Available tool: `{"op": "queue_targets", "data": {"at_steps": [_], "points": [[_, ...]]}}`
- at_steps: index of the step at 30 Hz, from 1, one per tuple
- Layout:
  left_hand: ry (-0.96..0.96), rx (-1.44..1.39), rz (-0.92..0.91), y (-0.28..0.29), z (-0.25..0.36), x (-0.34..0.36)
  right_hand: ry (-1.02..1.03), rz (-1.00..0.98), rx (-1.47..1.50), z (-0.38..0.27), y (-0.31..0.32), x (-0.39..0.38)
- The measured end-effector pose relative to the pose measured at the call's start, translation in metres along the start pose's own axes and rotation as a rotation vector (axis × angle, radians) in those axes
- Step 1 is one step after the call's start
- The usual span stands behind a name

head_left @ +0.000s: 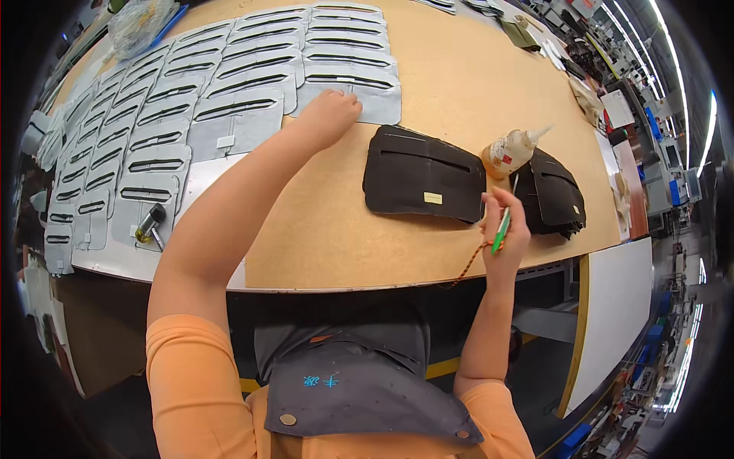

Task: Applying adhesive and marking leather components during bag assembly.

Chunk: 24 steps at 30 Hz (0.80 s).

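My left hand point(332, 118) reaches over the table with its fingers curled together against the lower edge of a grey panel point(380, 107) that has a dark slit. What lies between those fingertips is hidden. In my right hand point(508, 237) is a slim tool with a green handle point(501, 229); its working end is hard to make out. An orange-and-black cord point(468, 268) hangs beside that hand. Just left of it lies a dark brown panel point(417, 183) with a slit and a small pale label. A stack of similar dark panels point(562, 195) sits to the right.
A squeeze bottle of amber liquid point(505, 153) with a pointed nozzle leans by the dark stack. Overlapping rows of grey slit panels point(160, 138) cover the table's left side. A small dark-capped bottle point(149, 223) rests on them. The table's front edge point(344, 288) runs before me.
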<state>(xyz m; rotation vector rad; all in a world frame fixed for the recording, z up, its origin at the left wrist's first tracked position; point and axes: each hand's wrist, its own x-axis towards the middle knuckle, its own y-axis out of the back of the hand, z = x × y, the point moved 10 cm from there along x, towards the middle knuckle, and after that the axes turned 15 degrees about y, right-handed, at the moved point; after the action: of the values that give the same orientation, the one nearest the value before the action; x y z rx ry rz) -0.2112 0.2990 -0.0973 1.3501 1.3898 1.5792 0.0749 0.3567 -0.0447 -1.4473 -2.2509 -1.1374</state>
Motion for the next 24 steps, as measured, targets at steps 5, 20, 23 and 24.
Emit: {"op": "queue_targets", "data": {"at_steps": [5,20,23,24], "points": [[0.119,0.067,-0.188,-0.012,-0.008,0.014,0.234,-0.153,0.025,-0.033,-0.034,-0.019],[0.21,-0.223,0.599,0.232,-0.016,-0.167,0.451,-0.087,-0.142,-0.043,-0.07,-0.006],[0.149,-0.306,0.155,0.173,0.024,-0.198,0.638,-0.287,-0.289,-0.068,-0.096,-0.023],[0.151,-0.351,-0.045,0.144,0.033,-0.209,0.619,-0.28,-0.235,-0.07,-0.093,-0.024]]}}
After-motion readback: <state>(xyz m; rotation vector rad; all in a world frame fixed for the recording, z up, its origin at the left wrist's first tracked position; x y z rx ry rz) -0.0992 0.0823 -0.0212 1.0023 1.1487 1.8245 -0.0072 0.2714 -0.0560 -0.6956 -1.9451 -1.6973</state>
